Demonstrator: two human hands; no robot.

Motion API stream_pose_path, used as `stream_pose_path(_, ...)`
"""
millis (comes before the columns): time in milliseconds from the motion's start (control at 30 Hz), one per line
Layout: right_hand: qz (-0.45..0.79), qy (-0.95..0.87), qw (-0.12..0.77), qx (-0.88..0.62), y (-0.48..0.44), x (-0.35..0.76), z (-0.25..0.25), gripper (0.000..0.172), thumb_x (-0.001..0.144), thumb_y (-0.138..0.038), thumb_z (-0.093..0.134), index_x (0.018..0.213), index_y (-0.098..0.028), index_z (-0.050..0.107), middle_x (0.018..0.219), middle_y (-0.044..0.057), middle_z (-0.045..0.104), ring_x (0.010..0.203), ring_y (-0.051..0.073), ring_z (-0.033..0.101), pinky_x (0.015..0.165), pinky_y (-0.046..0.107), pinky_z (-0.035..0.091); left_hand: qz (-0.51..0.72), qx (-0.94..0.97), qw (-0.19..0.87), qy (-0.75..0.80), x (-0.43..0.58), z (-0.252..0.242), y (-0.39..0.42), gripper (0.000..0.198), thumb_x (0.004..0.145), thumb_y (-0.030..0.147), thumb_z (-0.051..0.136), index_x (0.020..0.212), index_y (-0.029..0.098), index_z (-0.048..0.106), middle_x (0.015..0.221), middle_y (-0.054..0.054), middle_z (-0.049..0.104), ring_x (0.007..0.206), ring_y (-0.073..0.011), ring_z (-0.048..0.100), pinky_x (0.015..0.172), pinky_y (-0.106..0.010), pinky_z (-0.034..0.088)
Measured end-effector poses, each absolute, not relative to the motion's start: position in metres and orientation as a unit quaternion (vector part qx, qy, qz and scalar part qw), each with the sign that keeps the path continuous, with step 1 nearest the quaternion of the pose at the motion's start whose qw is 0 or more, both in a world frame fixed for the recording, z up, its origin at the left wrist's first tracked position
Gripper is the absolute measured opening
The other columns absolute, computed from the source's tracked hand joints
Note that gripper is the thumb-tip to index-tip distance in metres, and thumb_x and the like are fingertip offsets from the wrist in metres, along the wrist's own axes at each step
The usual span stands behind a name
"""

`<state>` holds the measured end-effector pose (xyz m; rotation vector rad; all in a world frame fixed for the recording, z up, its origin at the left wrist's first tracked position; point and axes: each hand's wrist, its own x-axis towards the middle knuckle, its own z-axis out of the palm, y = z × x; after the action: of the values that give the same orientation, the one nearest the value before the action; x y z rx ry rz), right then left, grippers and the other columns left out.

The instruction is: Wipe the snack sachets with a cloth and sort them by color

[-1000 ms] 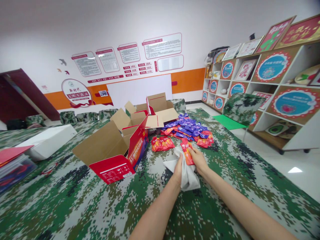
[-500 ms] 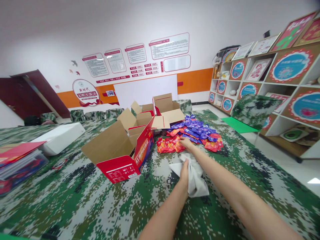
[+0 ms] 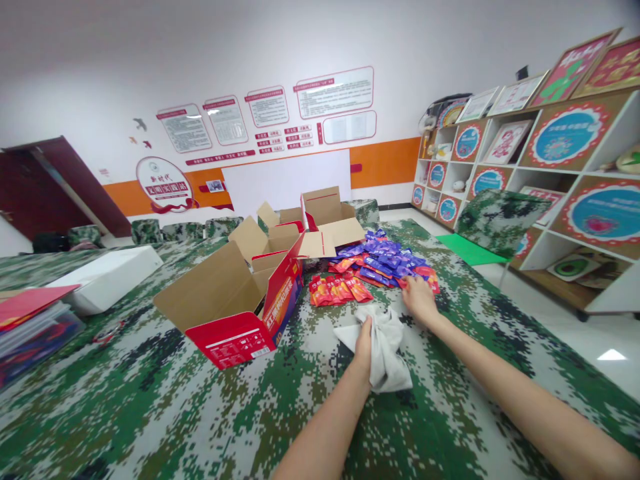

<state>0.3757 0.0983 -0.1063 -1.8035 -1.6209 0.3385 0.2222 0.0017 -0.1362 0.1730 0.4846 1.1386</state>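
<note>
My left hand (image 3: 363,347) is closed on a crumpled white cloth (image 3: 389,357), which rests on the camouflage tablecloth. Further forward and to the right, my right hand (image 3: 419,300) has its fingers bent down onto a red sachet (image 3: 401,283) at the near edge of a heap. Purple sachets (image 3: 387,253) make up most of that heap, with red ones mixed in. Left of the right hand, several red sachets (image 3: 337,290) lie in a neat overlapping row. The tips of my right fingers are partly hidden.
An open red cardboard box (image 3: 235,340) stands left of the sachets, with another open carton (image 3: 323,207) behind it. A white foam box (image 3: 113,277) and a clear plastic bin (image 3: 37,340) are at the far left. Shelves (image 3: 575,200) line the right side.
My right hand has moved from the row of red sachets rightward to the red sachets at the heap's right side. My left hand still holds the cloth in about the same place.
</note>
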Motion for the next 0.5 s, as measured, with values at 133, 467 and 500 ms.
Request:
stream_pose_path(133, 0.025, -0.613, 0.212, -0.76, 0.082, 0.405, -0.122, 0.047, 0.078, -0.04, 0.051, 0.12, -0.02, 0.048, 0.128, 0.02, 0.039, 0.114, 0.037, 0.04, 0.089, 0.051, 0.03, 0.527, 0.099, 0.807, 0.248, 0.223, -0.14, 0.003, 0.046, 0.076, 0.043, 0.053, 0.107, 0.009, 0.059, 0.101, -0.013, 0.065, 0.095, -0.0246, 0.061, 0.092, -0.037, 0.044)
stream_pose_path(467, -0.032, -0.61, 0.173, -0.773, 0.081, 0.401, -0.128, 0.041, 0.08, -0.042, 0.047, 0.112, -0.017, 0.049, 0.113, 0.018, 0.047, 0.099, 0.03, 0.049, 0.081, 0.041, 0.036, 0.522, 0.104, 0.811, 0.242, 0.22, -0.133, -0.004, 0.049, 0.077, 0.045, 0.05, 0.108, 0.009, 0.058, 0.1, -0.013, 0.065, 0.093, -0.0247, 0.061, 0.089, -0.037, 0.046)
stream_pose_path(500, -0.033, -0.609, 0.175, -0.773, 0.079, 0.402, -0.128, 0.04, 0.08, -0.041, 0.046, 0.112, -0.017, 0.049, 0.112, 0.018, 0.047, 0.099, 0.03, 0.049, 0.081, 0.04, 0.036, 0.524, 0.105, 0.81, 0.242, 0.22, -0.133, -0.004, 0.049, 0.077, 0.045, 0.05, 0.109, 0.009, 0.058, 0.1, -0.012, 0.065, 0.092, -0.0245, 0.062, 0.089, -0.037, 0.046)
